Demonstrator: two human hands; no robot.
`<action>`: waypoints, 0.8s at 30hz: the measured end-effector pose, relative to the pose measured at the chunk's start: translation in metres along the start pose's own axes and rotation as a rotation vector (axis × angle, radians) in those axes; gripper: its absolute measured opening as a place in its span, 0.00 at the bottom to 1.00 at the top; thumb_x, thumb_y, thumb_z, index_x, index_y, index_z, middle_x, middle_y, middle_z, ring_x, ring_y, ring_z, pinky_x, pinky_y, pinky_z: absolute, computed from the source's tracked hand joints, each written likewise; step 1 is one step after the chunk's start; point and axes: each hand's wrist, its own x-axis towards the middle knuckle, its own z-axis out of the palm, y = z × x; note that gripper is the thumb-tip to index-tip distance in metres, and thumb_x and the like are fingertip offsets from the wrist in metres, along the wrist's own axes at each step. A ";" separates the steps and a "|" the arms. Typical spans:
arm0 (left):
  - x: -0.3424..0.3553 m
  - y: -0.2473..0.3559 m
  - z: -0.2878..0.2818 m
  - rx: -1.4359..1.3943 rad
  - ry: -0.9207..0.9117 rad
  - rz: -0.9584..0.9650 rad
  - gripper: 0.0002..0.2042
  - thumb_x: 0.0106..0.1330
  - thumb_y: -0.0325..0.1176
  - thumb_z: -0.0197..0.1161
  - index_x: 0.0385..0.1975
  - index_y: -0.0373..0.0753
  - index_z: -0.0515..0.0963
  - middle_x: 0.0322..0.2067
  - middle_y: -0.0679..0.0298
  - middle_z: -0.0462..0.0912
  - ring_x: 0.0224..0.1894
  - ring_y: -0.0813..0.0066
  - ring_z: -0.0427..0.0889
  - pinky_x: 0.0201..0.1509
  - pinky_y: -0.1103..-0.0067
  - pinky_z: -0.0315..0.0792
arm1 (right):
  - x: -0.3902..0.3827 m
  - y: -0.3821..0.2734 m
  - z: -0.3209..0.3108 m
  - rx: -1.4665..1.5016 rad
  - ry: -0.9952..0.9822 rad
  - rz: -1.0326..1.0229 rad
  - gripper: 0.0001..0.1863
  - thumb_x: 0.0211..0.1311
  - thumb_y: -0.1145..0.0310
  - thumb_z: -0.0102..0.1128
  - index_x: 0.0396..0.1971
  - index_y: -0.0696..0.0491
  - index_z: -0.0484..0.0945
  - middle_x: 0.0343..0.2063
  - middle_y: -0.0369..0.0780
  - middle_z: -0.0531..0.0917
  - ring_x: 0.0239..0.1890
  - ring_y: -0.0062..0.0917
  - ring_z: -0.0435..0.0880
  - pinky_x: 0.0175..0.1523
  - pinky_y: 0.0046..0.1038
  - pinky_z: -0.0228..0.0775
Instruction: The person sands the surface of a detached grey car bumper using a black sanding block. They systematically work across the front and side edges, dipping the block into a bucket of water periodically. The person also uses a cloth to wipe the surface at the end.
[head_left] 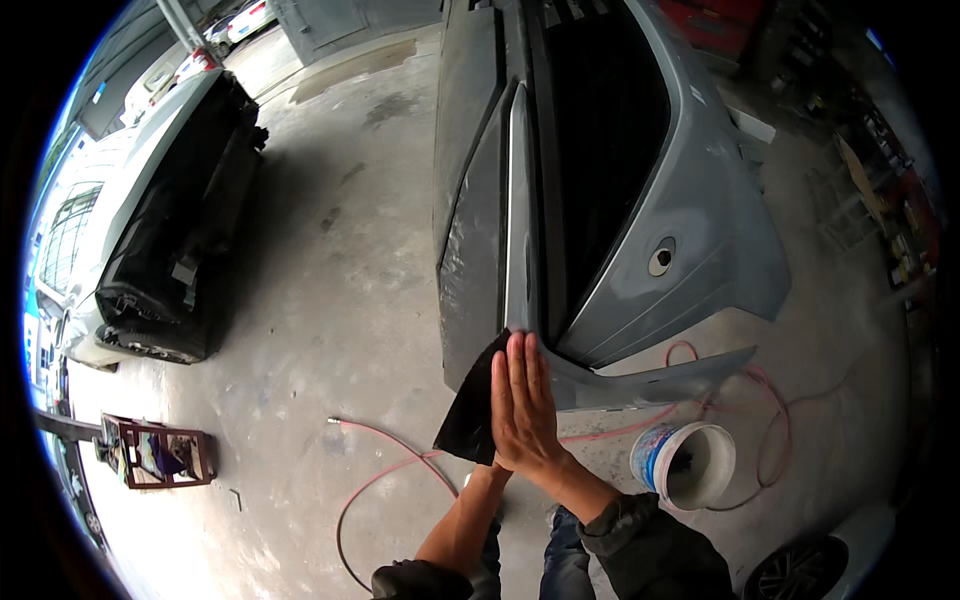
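Observation:
A grey car body panel assembly [700, 230] with a dark window and thin trim stands upright before me. My right hand [522, 410] lies flat, fingers stretched and side by side, on a black flexible sheet [465, 410] against its near lower edge. My left hand [492, 466] is behind and below my right hand at the sheet's lower part; its fingers are hidden.
A white car with a dismantled black end [168, 230] stands left, near a wooden rack [165, 450]. A red hose [385, 435] loops over the concrete floor around a white bucket [710, 460]. Shelving [880, 170] lines the right; a wheel [795, 570] shows lower right.

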 end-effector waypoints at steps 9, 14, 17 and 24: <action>-0.002 -0.020 -0.020 0.123 0.101 0.004 0.37 0.68 0.50 0.66 0.70 0.36 0.59 0.67 0.60 0.67 0.67 0.65 0.67 0.68 0.68 0.65 | 0.035 -0.012 -0.002 -0.012 0.077 0.148 0.43 0.68 0.61 0.55 0.70 0.75 0.48 0.72 0.68 0.45 0.75 0.65 0.45 0.77 0.56 0.42; 0.001 -0.028 -0.017 0.158 0.116 0.029 0.36 0.68 0.48 0.67 0.70 0.36 0.60 0.65 0.60 0.69 0.65 0.67 0.70 0.65 0.70 0.68 | 0.082 -0.019 -0.022 0.052 0.142 0.195 0.40 0.68 0.64 0.50 0.69 0.78 0.50 0.71 0.70 0.47 0.75 0.66 0.47 0.76 0.56 0.45; 0.004 -0.028 -0.017 0.183 0.124 0.061 0.35 0.69 0.47 0.67 0.69 0.36 0.60 0.64 0.60 0.71 0.63 0.68 0.71 0.63 0.70 0.70 | 0.115 -0.017 -0.024 0.023 0.185 0.184 0.40 0.68 0.63 0.50 0.69 0.77 0.49 0.72 0.69 0.47 0.75 0.64 0.47 0.77 0.53 0.43; 0.007 -0.030 -0.014 0.213 0.136 0.132 0.34 0.69 0.44 0.68 0.69 0.36 0.61 0.62 0.61 0.74 0.59 0.70 0.76 0.59 0.73 0.73 | 0.072 -0.002 -0.017 -0.075 0.101 0.121 0.44 0.67 0.62 0.56 0.70 0.76 0.46 0.72 0.69 0.46 0.75 0.64 0.49 0.75 0.59 0.46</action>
